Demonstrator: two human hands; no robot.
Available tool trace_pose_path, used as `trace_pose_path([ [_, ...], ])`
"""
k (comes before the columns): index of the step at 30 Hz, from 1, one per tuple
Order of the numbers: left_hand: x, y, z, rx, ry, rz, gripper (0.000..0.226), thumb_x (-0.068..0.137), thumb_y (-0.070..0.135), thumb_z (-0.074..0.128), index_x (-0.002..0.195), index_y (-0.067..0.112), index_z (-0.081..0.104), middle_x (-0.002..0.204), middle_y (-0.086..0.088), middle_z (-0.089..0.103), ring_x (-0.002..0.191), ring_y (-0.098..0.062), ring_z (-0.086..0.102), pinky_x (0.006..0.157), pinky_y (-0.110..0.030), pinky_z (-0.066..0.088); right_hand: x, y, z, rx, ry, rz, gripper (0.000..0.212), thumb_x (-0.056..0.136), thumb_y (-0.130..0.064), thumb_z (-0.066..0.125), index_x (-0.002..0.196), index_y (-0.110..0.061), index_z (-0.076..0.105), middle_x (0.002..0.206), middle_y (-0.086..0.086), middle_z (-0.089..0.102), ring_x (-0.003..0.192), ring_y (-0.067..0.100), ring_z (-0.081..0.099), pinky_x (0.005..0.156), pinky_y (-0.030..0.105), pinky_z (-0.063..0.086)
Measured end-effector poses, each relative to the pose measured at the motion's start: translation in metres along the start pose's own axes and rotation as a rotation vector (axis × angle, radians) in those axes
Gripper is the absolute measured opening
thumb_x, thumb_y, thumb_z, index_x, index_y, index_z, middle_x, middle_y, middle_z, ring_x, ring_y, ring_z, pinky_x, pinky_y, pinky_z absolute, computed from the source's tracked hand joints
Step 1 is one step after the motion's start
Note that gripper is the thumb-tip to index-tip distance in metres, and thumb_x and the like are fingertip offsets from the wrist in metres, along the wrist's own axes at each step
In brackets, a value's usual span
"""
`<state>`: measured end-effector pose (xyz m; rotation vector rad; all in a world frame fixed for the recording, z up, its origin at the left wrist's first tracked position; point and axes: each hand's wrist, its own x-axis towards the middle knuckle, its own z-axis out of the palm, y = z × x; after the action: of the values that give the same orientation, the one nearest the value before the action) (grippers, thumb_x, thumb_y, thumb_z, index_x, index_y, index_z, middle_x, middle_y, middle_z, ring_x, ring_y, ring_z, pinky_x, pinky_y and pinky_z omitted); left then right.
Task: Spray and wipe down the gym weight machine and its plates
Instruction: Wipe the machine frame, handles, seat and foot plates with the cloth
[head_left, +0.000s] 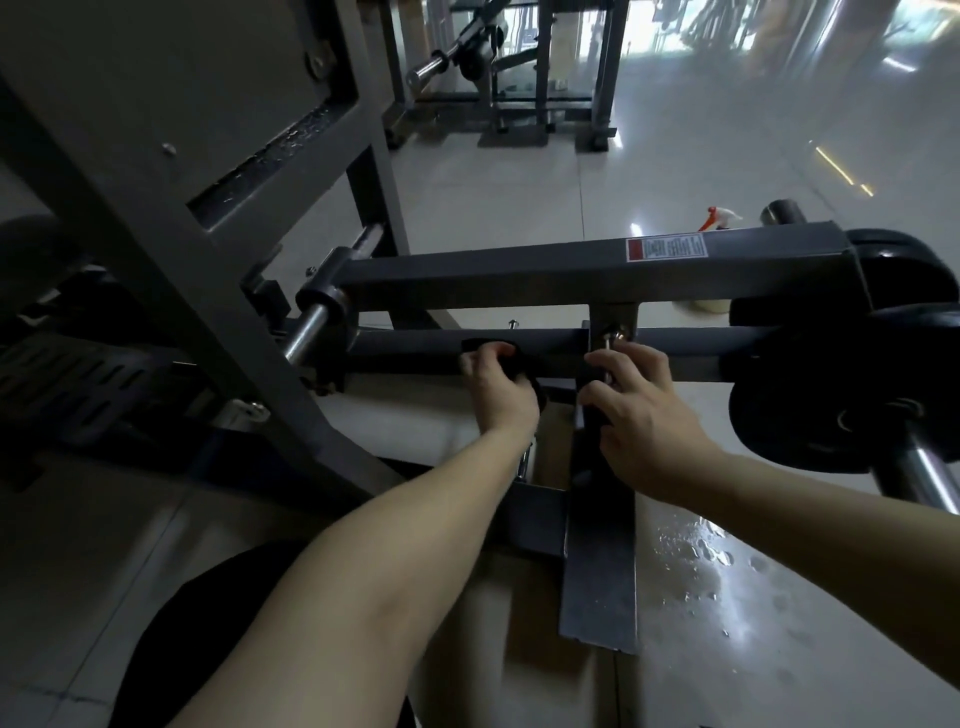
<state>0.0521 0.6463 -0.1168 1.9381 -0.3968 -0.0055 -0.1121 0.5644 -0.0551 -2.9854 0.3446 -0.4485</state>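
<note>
The grey weight machine fills the view, with an upper arm and a lower horizontal bar crossing the middle. My left hand grips a black cloth against the lower bar. My right hand is curled round the dark upright post where it meets the bar, just below a metal pin. Black weight plates hang on a chrome sleeve at the right. The spray bottle, white with an orange trigger, shows behind the upper arm.
The machine's slanted grey frame rises at the left. Water droplets lie on the shiny tiled floor at the lower right. Another machine stands farther back. A pale round object lies under the upper arm.
</note>
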Motion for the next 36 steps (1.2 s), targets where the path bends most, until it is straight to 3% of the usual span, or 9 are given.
trace_pose_path([
  [2, -0.005, -0.004, 0.005, 0.117, -0.097, 0.116, 0.032, 0.086, -0.004, 0.066, 0.112, 0.015, 0.062, 0.134, -0.008, 0.045, 0.119, -0.025, 0.055, 0.102, -0.025, 0.043, 0.0, 0.0, 0.001, -0.002, 0.0, 0.006, 0.034, 0.075, -0.012, 0.06, 0.108, -0.013, 0.067, 0.147, 0.017, 0.048, 0.139, 0.049, 0.029, 0.103, 0.059, 0.045],
  [5, -0.017, -0.002, 0.014, 0.2, -0.235, 0.283, 0.016, 0.089, 0.013, 0.065, 0.104, 0.018, 0.065, 0.113, -0.016, 0.062, 0.107, -0.035, 0.063, 0.096, -0.044, 0.053, 0.0, -0.002, 0.002, 0.008, -0.003, 0.007, 0.037, 0.073, -0.011, 0.065, 0.11, -0.013, 0.068, 0.145, 0.018, 0.05, 0.137, 0.051, 0.031, 0.104, 0.059, 0.045],
  [8, -0.01, 0.009, 0.012, 0.19, -0.227, 0.304, 0.015, 0.09, 0.004, 0.064, 0.103, 0.012, 0.066, 0.106, -0.005, 0.059, 0.097, -0.022, 0.058, 0.083, -0.021, 0.048, 0.002, -0.003, -0.001, -0.006, -0.006, 0.003, 0.035, 0.075, -0.015, 0.064, 0.109, -0.014, 0.068, 0.144, 0.017, 0.05, 0.137, 0.05, 0.03, 0.103, 0.06, 0.045],
  [12, 0.0, -0.003, -0.003, 0.101, -0.142, 0.105, 0.026, 0.082, -0.003, 0.071, 0.105, 0.009, 0.067, 0.12, -0.011, 0.055, 0.107, -0.023, 0.058, 0.093, -0.03, 0.05, 0.001, 0.0, -0.001, -0.014, -0.018, 0.007, 0.035, 0.077, -0.013, 0.067, 0.112, -0.014, 0.067, 0.145, 0.016, 0.049, 0.138, 0.048, 0.028, 0.102, 0.059, 0.046],
  [16, 0.034, -0.025, -0.043, 0.052, 0.037, -0.16, 0.026, 0.084, -0.003, 0.069, 0.108, 0.008, 0.064, 0.131, -0.012, 0.051, 0.112, -0.027, 0.057, 0.091, -0.023, 0.04, -0.001, 0.002, -0.003, -0.011, -0.059, -0.003, 0.042, 0.076, -0.012, 0.071, 0.118, -0.017, 0.066, 0.152, 0.013, 0.044, 0.142, 0.047, 0.023, 0.105, 0.059, 0.045],
  [22, 0.048, -0.03, -0.067, 0.052, 0.061, -0.235, 0.027, 0.089, 0.006, 0.07, 0.102, 0.024, 0.055, 0.134, -0.006, 0.051, 0.112, -0.019, 0.055, 0.099, -0.033, 0.047, -0.001, 0.001, -0.017, 0.048, -0.158, 0.026, 0.059, 0.088, -0.013, 0.065, 0.146, -0.019, 0.052, 0.167, 0.01, 0.021, 0.152, 0.037, 0.006, 0.118, 0.053, 0.033],
  [27, 0.028, -0.015, -0.085, 0.192, -0.208, -0.216, 0.029, 0.088, 0.01, 0.073, 0.108, 0.024, 0.058, 0.123, -0.007, 0.058, 0.109, -0.024, 0.06, 0.087, -0.035, 0.051, -0.017, -0.006, -0.02, 0.14, 0.034, 0.141, 0.072, 0.086, -0.005, 0.066, 0.153, -0.016, 0.042, 0.165, 0.013, 0.02, 0.147, 0.037, 0.018, 0.112, 0.049, 0.041],
  [33, -0.043, 0.025, -0.093, 0.211, -0.514, -0.081, 0.027, 0.086, 0.004, 0.075, 0.105, 0.02, 0.064, 0.102, 0.001, 0.062, 0.1, -0.02, 0.061, 0.078, -0.028, 0.052, -0.043, -0.018, -0.03, 0.47, -0.085, 0.39, 0.077, 0.093, -0.009, 0.06, 0.16, -0.025, 0.024, 0.157, 0.006, 0.035, 0.14, 0.027, 0.041, 0.113, 0.046, 0.044],
  [36, -0.077, 0.041, -0.098, 0.204, -0.589, -0.03, 0.029, 0.083, 0.005, 0.076, 0.098, 0.025, 0.062, 0.098, 0.006, 0.061, 0.096, -0.017, 0.061, 0.079, -0.029, 0.053, -0.047, -0.025, -0.036, 0.597, -0.094, 0.542, 0.051, 0.095, -0.009, 0.062, 0.143, -0.018, 0.051, 0.135, 0.007, 0.06, 0.115, 0.021, 0.063, 0.092, 0.038, 0.059],
])
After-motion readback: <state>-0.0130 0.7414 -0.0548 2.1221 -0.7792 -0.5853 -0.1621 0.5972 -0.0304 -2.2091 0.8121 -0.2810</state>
